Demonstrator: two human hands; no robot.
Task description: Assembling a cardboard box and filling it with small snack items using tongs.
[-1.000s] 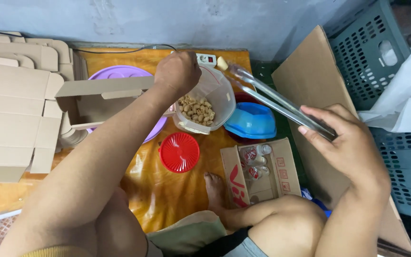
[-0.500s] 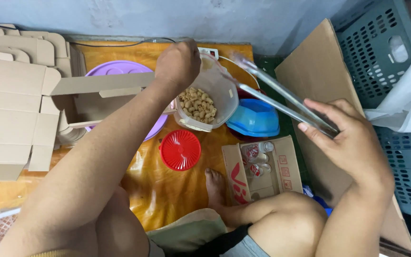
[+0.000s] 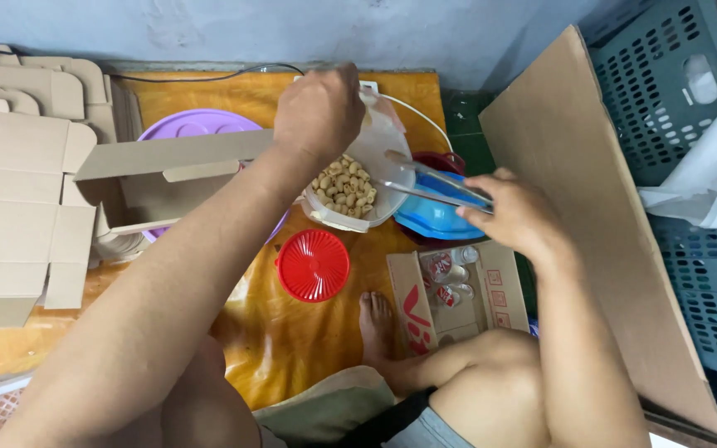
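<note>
Several flattened tan cardboard box blanks [image 3: 10,199] stacked at nine o'clock, within reach of the left arm. Leaning at three o'clock, a large brown cardboard sheet [image 3: 599,216], propped against a grey perforated plastic crate [image 3: 690,108]. Underneath everything, a glossy orange floor covering [image 3: 292,332]. Round lilac plastic lid [image 3: 197,124] at eleven o'clock, half hidden beneath an opened tan cardboard carton [image 3: 168,178] with flaps spread, seemingly ready for filling. At centre, a clear plastic tub of pale brown nut-like snacks [image 3: 350,187], tilted toward five o'clock, probably for easier access to the contents. Left hand [image 3: 319,112] clamped over the tub's far rim at twelve o'clock, steadying that tilt. Just right of the tub, a blue plastic lid [image 3: 433,217] over a dark red piece. Small printed carton of little sealed cups [image 3: 458,286] at five o'clock, beside a bare foot. Ribbed red round lid [image 3: 314,265] at six o'clock. Right hand [image 3: 512,211] pinching slim metal tongs [image 3: 425,181], tips narrowly apart above the snacks.
</note>
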